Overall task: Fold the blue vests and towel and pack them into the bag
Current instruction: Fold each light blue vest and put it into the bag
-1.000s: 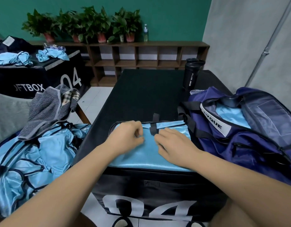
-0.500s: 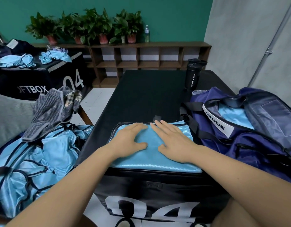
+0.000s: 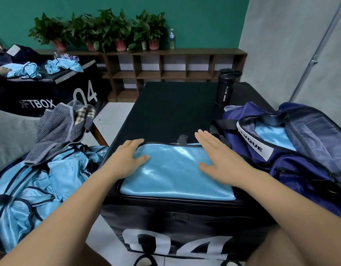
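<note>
Vest (image 3: pixel 175 173) folded at the table's (image 3: pixel 175 108) near edge.
Left hand (image 3: pixel 127 160) and right hand (image 3: pixel 221 160) rest flat on it, released; perhaps a strap (image 3: pixel 183 139) behind.

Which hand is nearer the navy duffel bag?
Right. The right hand lies on the folded blue vest, beside the navy duffel bag; the left hand rests on the vest's left edge, farther away.

Soft even light, wide-angle edge distortion

Glossy, smooth satin-like vest (image 3: pixel 175 169) lies on matt black cloth table cover (image 3: pixel 165 112).
</note>
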The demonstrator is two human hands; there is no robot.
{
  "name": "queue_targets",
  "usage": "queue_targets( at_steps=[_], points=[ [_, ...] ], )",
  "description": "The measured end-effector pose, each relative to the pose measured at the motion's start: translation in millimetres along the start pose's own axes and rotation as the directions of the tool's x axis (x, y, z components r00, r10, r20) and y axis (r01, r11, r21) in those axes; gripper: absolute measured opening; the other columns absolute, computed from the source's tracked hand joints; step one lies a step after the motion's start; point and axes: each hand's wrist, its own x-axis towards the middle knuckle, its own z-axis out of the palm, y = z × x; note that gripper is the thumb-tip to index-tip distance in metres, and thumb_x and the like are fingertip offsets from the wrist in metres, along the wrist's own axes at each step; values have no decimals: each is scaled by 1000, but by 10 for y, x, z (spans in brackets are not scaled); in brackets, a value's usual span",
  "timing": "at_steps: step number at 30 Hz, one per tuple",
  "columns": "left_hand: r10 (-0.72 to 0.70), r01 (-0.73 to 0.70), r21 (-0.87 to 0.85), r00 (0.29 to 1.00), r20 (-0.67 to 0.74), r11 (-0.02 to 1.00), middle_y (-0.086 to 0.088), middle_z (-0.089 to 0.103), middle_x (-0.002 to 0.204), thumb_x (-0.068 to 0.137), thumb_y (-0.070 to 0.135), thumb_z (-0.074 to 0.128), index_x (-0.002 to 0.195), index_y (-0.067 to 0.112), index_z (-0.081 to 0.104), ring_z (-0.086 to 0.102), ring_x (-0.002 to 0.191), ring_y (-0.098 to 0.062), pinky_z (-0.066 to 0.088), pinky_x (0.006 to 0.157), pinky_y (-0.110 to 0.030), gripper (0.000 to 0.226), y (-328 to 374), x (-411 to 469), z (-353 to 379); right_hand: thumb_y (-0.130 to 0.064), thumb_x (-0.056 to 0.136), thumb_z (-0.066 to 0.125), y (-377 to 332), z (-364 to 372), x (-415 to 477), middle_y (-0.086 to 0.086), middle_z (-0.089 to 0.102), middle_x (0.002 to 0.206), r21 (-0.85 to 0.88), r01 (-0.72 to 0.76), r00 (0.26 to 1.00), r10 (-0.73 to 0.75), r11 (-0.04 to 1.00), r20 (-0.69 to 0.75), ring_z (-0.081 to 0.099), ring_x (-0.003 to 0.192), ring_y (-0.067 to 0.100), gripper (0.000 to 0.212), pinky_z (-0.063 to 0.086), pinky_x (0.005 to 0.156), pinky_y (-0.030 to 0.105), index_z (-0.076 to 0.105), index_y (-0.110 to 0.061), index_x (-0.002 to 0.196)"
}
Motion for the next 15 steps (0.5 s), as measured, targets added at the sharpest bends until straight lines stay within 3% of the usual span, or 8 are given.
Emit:
queue_targets(
  at_steps=[4, 7, 9, 11, 15],
  points=[
    [-112, 112, 2, 993, -21, 994, -1, 55, 134, 93, 59, 71, 145, 26, 50, 58, 123, -21, 48, 104, -39, 65, -105, -39, -148, -36, 102, 61, -67, -107, -166, -21, 15, 172, 61, 10, 1000, -11, 998, 19, 10, 159, 0, 83, 23, 127, 26, 12, -37, 169],
    [-215, 215, 25, 977, 4, 976, 1, 61, 112, 90, 60, 73, 117, 22, 55, 63, 103, -20, 51, 90, -40, 50, -91, -85, -196, -40, 101, 63, -55, -69, -176, -17, 36, 161, 61, 24, 999, -27, 998, 46, 34, 149, 9, 71, 34, 121, 34, 30, -38, 164],
    [-263, 260, 70, 964, 40, 963, 1, 64, 105, 89, 64, 72, 109, 21, 55, 62, 96, -17, 50, 81, -38, 51, -49, -131, -207, -43, 100, 62, -22, -24, -153, -14, 47, 147, 43, 6, 997, -9, 999, 79, 45, 139, 12, 60, 40, 116, 38, 43, -35, 156],
    [-276, 265, 132, 959, 71, 955, 0, 65, 100, 88, 67, 70, 108, 19, 55, 60, 91, -15, 45, 73, -35, 54, 4, -164, -198, -49, 95, 57, -3, 7, -138, -14, 52, 138, 25, -13, 994, 10, 1000, 110, 49, 133, 12, 55, 44, 112, 40, 51, -35, 148],
    [-278, 260, 174, 957, 88, 950, -1, 68, 93, 90, 64, 70, 98, 16, 64, 64, 90, -20, 48, 72, -35, 49, 135, -204, -168, -53, 92, 53, 13, 49, -123, -15, 54, 132, 4, -28, 986, 27, 1000, 167, 50, 130, 11, 53, 45, 110, 40, 53, -38, 143]
  ],
)
